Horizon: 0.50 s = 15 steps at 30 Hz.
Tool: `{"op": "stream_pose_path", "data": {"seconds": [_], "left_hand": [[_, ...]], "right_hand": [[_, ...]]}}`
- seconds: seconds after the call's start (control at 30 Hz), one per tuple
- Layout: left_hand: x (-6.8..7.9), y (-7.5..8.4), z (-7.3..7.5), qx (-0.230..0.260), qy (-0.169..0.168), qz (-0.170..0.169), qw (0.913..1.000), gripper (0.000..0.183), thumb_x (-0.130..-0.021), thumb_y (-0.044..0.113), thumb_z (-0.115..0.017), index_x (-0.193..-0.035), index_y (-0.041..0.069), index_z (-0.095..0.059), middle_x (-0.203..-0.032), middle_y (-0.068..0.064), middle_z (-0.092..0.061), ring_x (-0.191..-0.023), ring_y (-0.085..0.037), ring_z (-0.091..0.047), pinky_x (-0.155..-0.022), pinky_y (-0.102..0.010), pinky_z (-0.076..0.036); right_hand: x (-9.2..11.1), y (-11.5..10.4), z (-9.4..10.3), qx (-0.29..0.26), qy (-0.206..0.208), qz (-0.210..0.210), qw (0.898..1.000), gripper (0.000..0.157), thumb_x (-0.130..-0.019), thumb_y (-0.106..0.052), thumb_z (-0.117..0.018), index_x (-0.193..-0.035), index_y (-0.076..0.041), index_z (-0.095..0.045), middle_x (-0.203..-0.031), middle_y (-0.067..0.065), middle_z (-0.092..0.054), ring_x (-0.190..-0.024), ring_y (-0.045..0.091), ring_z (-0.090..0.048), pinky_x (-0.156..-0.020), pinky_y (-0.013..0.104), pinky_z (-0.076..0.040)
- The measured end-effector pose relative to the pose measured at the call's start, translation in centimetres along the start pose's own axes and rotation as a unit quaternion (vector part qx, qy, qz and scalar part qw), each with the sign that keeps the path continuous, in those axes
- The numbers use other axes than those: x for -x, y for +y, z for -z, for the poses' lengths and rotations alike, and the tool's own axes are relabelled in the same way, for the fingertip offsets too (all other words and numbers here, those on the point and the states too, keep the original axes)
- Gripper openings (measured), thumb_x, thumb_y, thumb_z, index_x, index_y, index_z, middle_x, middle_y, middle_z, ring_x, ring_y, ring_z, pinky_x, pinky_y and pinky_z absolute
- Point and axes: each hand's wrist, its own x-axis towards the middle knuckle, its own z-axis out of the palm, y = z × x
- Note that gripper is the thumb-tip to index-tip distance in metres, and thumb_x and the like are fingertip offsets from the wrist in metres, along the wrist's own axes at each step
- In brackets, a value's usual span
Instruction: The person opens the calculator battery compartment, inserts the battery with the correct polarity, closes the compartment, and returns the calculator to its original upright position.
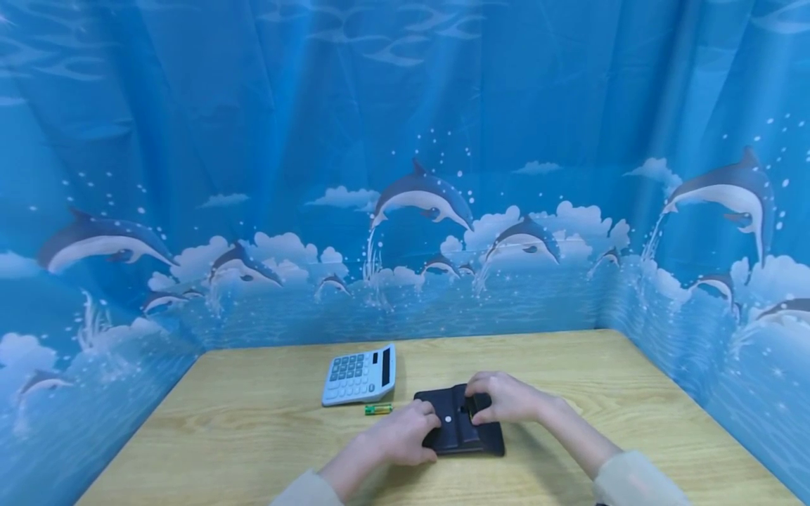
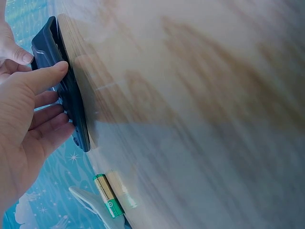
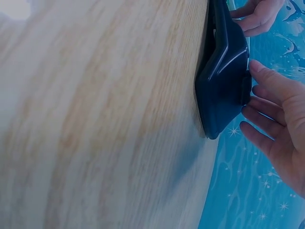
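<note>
A black, wedge-shaped device (image 1: 451, 437) lies on the table with a white round dot on its upper face. My left hand (image 1: 408, 432) holds its left edge, the thumb (image 2: 50, 76) on the near side and the other fingers along the far side. On the device's raised part, my right hand (image 1: 506, 399) pinches a small black piece (image 3: 246, 87) between thumb and fingers. Beside that hand, a dark opening (image 1: 465, 409) shows in the device. A green-and-gold battery (image 2: 108, 195) lies left of the device.
A light blue calculator (image 1: 357, 376) stands at the back left, its display side raised, just behind the battery. The wooden table (image 1: 253, 422) is bordered by a blue curtain (image 1: 304, 302) with dolphins along the back and both sides.
</note>
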Motion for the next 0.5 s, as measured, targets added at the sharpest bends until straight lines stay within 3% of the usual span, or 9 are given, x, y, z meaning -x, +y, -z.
{"op": "stream_pose_path", "data": {"seconds": [0.5], "left_hand": [[0.0, 0.2, 0.1, 0.001, 0.001, 0.008, 1.0000, 0.042, -0.077, 0.038, -0.074, -0.111, 0.016, -0.065, -0.101, 0.006, -0.055, -0.091, -0.004, -0.049, -0.082, -0.021, -0.045]], "right_hand": [[0.5, 0.9, -1.1, -0.045, 0.048, -0.014, 0.998, 0.053, -0.073, -0.033, -0.077, -0.111, 0.001, -0.062, -0.103, 0.005, -0.061, -0.094, 0.020, -0.058, -0.081, 0.035, -0.049]]}}
